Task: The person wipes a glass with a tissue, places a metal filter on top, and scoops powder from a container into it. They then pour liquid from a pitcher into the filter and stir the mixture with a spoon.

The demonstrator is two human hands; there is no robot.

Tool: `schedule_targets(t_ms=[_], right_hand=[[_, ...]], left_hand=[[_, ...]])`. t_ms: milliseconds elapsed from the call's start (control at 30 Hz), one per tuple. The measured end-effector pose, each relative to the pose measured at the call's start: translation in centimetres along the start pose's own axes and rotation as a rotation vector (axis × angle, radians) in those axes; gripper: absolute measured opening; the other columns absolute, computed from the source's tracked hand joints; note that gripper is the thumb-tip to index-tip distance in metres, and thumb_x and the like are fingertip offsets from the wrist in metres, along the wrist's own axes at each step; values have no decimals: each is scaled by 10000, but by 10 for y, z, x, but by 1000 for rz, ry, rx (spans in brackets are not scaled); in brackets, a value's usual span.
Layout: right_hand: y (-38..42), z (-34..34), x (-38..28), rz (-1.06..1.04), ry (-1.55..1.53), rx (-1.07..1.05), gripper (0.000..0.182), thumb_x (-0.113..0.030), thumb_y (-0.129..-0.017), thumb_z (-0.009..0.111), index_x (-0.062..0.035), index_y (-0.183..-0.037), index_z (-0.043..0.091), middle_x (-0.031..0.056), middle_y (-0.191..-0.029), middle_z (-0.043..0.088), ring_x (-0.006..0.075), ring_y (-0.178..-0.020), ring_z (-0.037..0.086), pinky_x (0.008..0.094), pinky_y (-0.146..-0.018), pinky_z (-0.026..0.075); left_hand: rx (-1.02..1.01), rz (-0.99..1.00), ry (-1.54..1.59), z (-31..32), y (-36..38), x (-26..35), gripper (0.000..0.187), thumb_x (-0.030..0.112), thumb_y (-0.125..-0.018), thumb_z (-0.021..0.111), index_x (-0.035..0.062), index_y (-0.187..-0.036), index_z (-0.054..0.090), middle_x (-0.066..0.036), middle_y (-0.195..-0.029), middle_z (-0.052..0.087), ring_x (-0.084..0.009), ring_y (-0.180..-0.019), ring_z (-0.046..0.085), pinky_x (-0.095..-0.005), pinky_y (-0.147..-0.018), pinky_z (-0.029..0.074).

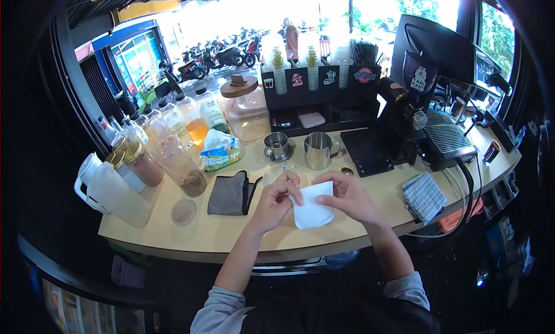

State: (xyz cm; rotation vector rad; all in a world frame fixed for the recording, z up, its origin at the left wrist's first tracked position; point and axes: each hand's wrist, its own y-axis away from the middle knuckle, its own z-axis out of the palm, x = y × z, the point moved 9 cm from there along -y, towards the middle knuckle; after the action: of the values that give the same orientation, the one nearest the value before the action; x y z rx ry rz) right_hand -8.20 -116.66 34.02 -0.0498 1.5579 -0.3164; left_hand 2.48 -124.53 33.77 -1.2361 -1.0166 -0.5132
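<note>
Both my hands are raised over the front of the wooden counter, holding a folded piece of white paper with a rounded lower edge. My left hand pinches its left side between thumb and fingers. On the right side, my right hand grips it, thumb laid across the front. Just behind my left hand is a clear glass vessel, partly covered by the fingers. A steel milk pitcher stands beyond the paper, with a steel cup to its left. Left of my left hand lies a folded grey cloth.
A white jug, jars and several bottles line the counter's left. A tissue pack lies before a large glass jar. Cup holder, grinder and drip tray occupy the back and right. A checked cloth drapes the front edge.
</note>
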Motion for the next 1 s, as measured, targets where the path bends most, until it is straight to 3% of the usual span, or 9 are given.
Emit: schedule_targets(t_ms=[100, 200, 267, 400, 633, 800, 867, 900, 1000], right_hand=[[0, -5, 4, -5, 4, 24, 208, -65, -805, 704, 32, -965, 616, 54, -825, 652, 83, -752, 611, 224, -678, 480], [4, -12, 1, 3, 36, 49, 170, -31, -801, 697, 38, -932, 615, 52, -806, 649, 75, -731, 614, 202, -644, 480], [6, -14, 0, 13, 65, 51, 152, -10, -796, 696, 40, -912, 612, 52, -812, 646, 76, -732, 619, 189, -636, 483], [14, -34, 0, -19, 116, 130, 115, -22, -812, 678, 44, -881, 613, 50, -770, 648, 51, -684, 597, 181, -586, 457], [27, -127, 25, -44, 15, 477, 123, -53, -840, 656, 15, -908, 579, 59, -773, 644, 82, -667, 611, 216, -568, 503], [19, -225, 63, -48, -11, 815, 185, -88, -853, 646, -17, -960, 513, 58, -779, 614, 82, -605, 582, 220, -500, 492], [19, -245, 73, 45, 274, 928, 255, -136, -844, 662, -6, -999, 506, 46, -732, 581, 121, -621, 584, 258, -575, 504], [26, -237, 52, -26, 716, 992, 358, -130, -820, 667, 7, -1098, 488, 123, -923, 617, 231, -783, 616, 337, -734, 503], [31, -204, 25, -312, 1181, 922, 427, -105, -793, 664, -9, -1170, 487, 179, -1196, 543, 330, -1011, 553, 388, -886, 434]], left_hand=[[82, 48, -69, 4, -2, 17, 249, -46, -765, 533, 55, -987, 582, -42, -994, 441, -119, -936, 469, -244, -825, 399], [306, -64, 323, -5, -2, 7, 358, -1, -795, 597, 31, -1143, 519, -105, -1133, 507, -148, -1037, 523, -276, -869, 443], [182, -160, 113, 15, -4, 1, 494, 59, -788, 687, 19, -1226, 462, -138, -1122, 590, -162, -1026, 579, -281, -868, 484], [103, -490, -273, 21, -4, -27, 414, 76, -778, 741, -10, -1129, 542, -99, -941, 670, -104, -843, 642, -221, -736, 510], [225, -233, -185, 25, -27, -50, 359, 97, -802, 714, -10, -1109, 562, -83, -936, 658, -87, -793, 619, -222, -702, 498], [170, -56, -571, 61, -75, -67, 434, 133, -802, 670, 25, -1188, 504, -133, -1083, 590, -243, -976, 589, -344, -823, 488], [70, -65, -620, 76, -89, -95, 516, 154, -803, 668, 8, -1247, 449, -167, -1167, 547, -269, -1053, 547, -402, -886, 449], [36, 6, -727, 85, -96, -98, 527, 137, -801, 658, 0, -1257, 431, -182, -1201, 519, -301, -1086, 525, -415, -913, 433], [-60, 16, -874, 103, -108, -122, 534, 112, -804, 599, -31, -1278, 399, -193, -1308, 426, -343, -1196, 440, -426, -986, 382]])
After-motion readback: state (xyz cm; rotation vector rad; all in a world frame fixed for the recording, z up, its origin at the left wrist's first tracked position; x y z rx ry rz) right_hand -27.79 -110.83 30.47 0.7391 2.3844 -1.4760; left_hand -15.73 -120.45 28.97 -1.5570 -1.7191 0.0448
